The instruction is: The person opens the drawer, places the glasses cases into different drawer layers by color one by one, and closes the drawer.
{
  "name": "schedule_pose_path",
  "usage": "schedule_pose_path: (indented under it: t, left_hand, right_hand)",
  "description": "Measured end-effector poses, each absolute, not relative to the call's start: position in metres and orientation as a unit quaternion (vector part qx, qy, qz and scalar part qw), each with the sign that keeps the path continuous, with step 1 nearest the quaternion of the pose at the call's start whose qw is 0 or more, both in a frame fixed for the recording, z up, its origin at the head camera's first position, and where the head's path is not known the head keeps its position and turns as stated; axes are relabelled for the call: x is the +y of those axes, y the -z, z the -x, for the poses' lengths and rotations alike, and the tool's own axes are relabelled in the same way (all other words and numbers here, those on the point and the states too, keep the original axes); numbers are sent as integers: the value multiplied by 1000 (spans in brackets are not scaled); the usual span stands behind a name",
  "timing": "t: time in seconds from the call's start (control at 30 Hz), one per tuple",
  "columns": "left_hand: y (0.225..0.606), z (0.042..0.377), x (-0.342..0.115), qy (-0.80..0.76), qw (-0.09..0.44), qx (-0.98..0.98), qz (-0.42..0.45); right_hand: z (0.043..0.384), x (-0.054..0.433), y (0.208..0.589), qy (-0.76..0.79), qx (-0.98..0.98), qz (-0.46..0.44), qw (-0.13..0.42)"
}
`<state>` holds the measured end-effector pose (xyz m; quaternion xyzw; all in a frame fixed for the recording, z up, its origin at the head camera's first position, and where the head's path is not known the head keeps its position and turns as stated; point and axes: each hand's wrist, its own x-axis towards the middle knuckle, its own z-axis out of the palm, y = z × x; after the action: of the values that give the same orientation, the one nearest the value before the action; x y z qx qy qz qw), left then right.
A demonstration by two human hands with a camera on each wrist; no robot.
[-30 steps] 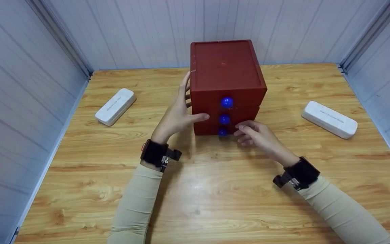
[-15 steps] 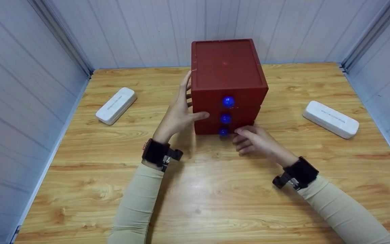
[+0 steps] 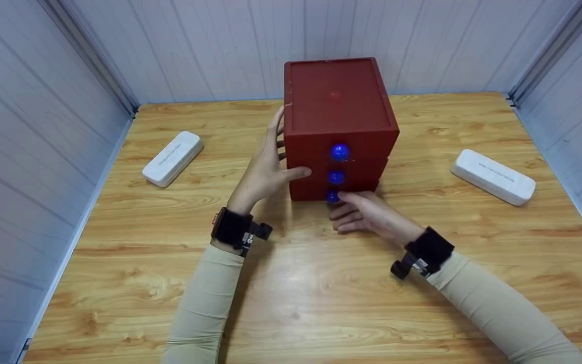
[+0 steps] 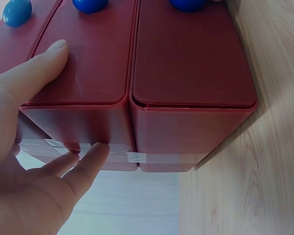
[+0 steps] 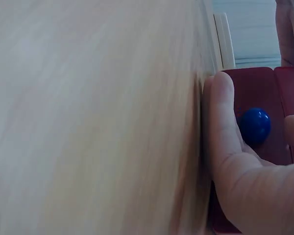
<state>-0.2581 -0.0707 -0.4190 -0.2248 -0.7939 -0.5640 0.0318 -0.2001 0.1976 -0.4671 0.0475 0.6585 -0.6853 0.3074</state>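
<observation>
A red drawer cabinet (image 3: 341, 96) stands with three drawers stacked, each with a round blue knob on its front. My left hand (image 3: 265, 174) rests on its left front corner, thumb across the front face and the other fingers extended along the side, over a strip of clear tape in the left wrist view. My right hand (image 3: 367, 215) is low at the front, its thumb tip right at the bottom knob (image 3: 332, 196). In the right wrist view, the fingers (image 5: 222, 107) reach past one side of that knob and the thumb is on the other, with gaps showing around it.
A white oblong case (image 3: 173, 158) lies to the left of the cabinet and another white case (image 3: 493, 177) to the right. The wood-patterned tabletop (image 3: 291, 303) runs up to pale panel walls (image 3: 210, 45) at the back and sides.
My right hand has moved left along the cabinet's lower front, from the right of the bottom knob up to it, fingers spreading below. My left hand has stayed in place.
</observation>
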Motion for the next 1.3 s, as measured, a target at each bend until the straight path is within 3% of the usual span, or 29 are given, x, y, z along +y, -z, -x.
schedule_pose_path:
  t: [1.3]
  left_hand:
    - [418,258,-71,560,30,-799,218]
  right_hand:
    - [188,187,473,685,655,-30,319]
